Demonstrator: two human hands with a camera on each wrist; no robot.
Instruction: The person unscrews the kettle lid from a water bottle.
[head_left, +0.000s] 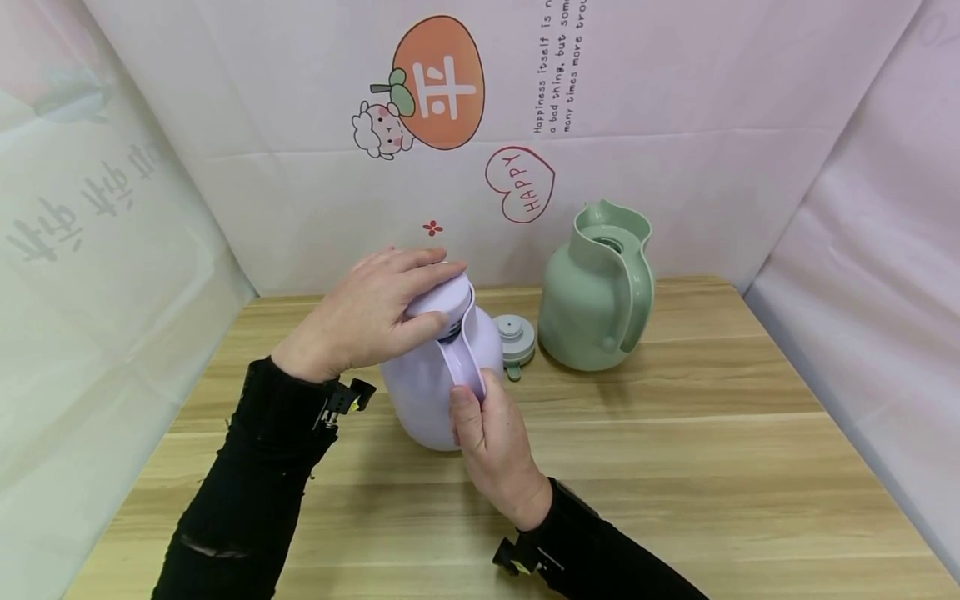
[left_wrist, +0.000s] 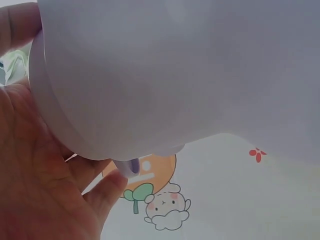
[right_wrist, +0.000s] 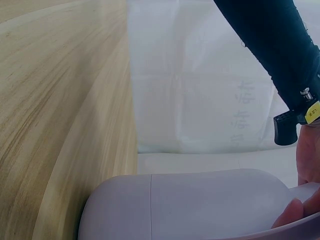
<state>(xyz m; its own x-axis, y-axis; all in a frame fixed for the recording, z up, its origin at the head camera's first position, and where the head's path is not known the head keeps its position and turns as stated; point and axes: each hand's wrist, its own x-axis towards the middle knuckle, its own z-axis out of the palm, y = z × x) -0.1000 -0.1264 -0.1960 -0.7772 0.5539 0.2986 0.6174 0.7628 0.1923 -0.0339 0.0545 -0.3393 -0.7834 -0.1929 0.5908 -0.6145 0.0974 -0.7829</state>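
A lavender thermos jug (head_left: 420,404) stands on the wooden table in front of me, its handle turned toward my right side. My left hand (head_left: 367,308) lies over the jug's round lavender lid (head_left: 444,300), with thumb and fingers around its edge. A dark gap shows beneath the lid on the thumb side. My right hand (head_left: 498,454) grips the handle (head_left: 461,367), thumb on top. The left wrist view shows the jug's pale wall (left_wrist: 150,75) filling most of the picture, with the palm against the lid. In the right wrist view, the jug's base meets the tabletop.
A green jug (head_left: 585,312) stands at the back right, its top uncovered. Between the two jugs sits a grey-green stopper (head_left: 514,340) on the wooden table (head_left: 675,483). Printed white cloth (head_left: 300,192) hangs behind the table and at both sides.
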